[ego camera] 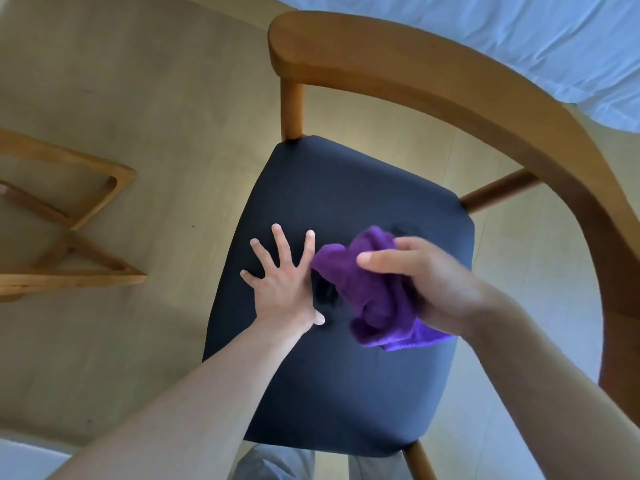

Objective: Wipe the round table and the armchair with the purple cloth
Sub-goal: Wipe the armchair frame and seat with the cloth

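I look straight down on the armchair, a dark cushioned seat (346, 188) ringed by a curved wooden armrest and back rail (485, 98). My left hand (284, 282) lies flat on the seat with its fingers spread, holding nothing. My right hand (429, 282) grips the bunched purple cloth (374, 299) just above the middle of the seat, right beside my left hand. The round table's top is out of sight.
A wooden crossed frame (69, 230), perhaps the table's base, stands on the pale floor at the left. White bedding (519, 39) fills the upper right behind the chair. My trouser legs (277, 462) show at the bottom edge.
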Demonstrator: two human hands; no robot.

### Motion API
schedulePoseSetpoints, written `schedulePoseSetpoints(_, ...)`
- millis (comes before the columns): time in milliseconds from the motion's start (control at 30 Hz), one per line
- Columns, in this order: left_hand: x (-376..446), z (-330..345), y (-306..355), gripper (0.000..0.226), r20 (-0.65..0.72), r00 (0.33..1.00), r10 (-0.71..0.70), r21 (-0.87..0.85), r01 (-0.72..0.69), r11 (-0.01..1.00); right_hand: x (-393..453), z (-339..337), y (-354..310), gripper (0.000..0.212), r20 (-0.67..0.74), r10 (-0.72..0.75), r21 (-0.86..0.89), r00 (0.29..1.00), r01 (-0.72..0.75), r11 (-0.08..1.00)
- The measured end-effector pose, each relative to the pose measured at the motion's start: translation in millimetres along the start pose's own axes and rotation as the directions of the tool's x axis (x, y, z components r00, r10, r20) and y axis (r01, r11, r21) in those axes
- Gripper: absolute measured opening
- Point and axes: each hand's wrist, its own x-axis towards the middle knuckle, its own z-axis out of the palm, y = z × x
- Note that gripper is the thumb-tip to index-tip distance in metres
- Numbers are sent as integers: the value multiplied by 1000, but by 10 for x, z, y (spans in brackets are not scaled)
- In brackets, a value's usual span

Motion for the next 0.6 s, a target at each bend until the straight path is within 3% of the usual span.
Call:
schedulePoseSetpoints(67,-4,-4,1,153,0,1000,-9,8,9,1000,-197,-28,-183,38,58,-105,138,993,96,986)
schedulePoseSetpoints(133,-12,-11,12,154,-9,1000,-16,23,16,1000,-400,-61,-325,47,42,-160,171,986,150,974)
schedulePoseSetpoints(267,-6,-13,22,155,-3,1000,-18,20,18,1000,-740,-63,-459,29,33,-176,205,984,166,965)
schedulePoseSetpoints(333,9,-17,29,155,5,1000,-25,16,25,1000,-759,3,-440,31,-21,-183,257,983,182,949)
schedulePoseSetpoints(400,16,-25,31,152,17,999,-27,4,27,1000,-618,118,-408,13,-131,-246,374,960,278,885)
schedulePoseSetpoints(467,12,-18,18,146,23,999,-22,16,22,1000,-355,248,-403,11,-111,-287,458,952,305,835)
schedulePoseSetpoints(500,5,-14,13,142,36,999,-20,14,19,1000,-169,273,-368,12,-73,-266,396,961,273,877)
schedulePoseSetpoints(533,3,-10,8,139,52,998,-18,11,17,1000,33,271,-326,19,-69,-235,219,970,244,945)
schedulePoseSetpoints(567,8,-15,10,133,65,998,-19,16,18,1000,251,243,-281,35,-116,-219,-80,969,211,974)
schedulePoseSetpoints(600,11,-22,20,127,69,997,-26,26,25,999,459,218,-238,48,-177,-251,-367,952,172,914)
